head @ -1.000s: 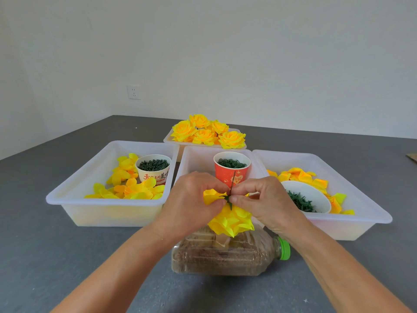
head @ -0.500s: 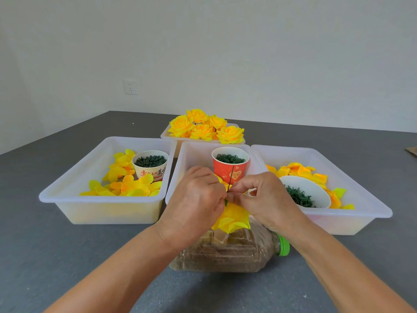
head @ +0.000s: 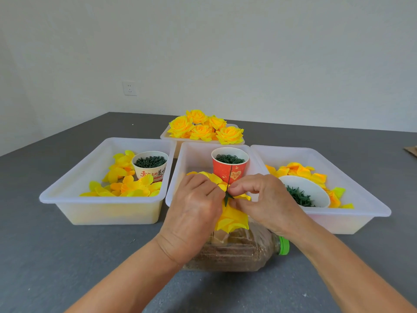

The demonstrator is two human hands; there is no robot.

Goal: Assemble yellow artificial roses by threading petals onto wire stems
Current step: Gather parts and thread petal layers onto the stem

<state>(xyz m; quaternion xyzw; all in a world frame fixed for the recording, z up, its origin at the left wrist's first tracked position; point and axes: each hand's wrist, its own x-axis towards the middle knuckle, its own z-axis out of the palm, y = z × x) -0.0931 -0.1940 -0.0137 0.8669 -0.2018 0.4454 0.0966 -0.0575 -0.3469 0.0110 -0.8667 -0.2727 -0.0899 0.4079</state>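
1. Rose head (head: 230,216), half built, sits low in the middle of the frame between both hands, its crinkled yellow fabric petals hanging down over a clear plastic bottle (head: 234,251) that lies on its side on the grey bench (head: 56,256), green cap (head: 283,245) to the right, brownish grainy fill inside.
2. Left hand (head: 194,213) has its grip curled round the petals from the left; right hand (head: 261,199) pinches at the centre, where a thin dark wire stem (head: 231,177) stands up and a small green star-shaped calyx (head: 227,197) shows.
3. Compared with a second ago, the petals are bunched tighter and the left hand covers more of them; half a second ago the calyx was mostly hidden and now it lies plain on the wire. I judge the calyx is being seated against the petals, so this flower is close to done.
4. Behind the hands, three translucent white trays: the left tray (head: 101,199) with loose soft petals and a cream paper cup (head: 150,168) of green pieces; the middle tray (head: 180,168) with a red paper cup (head: 229,170); the right tray (head: 361,199) with petals and a tilted white bowl (head: 313,188).
5. Farthest, upper centre, a small tray (head: 165,135) holds finished roses (head: 203,128), full and layered.
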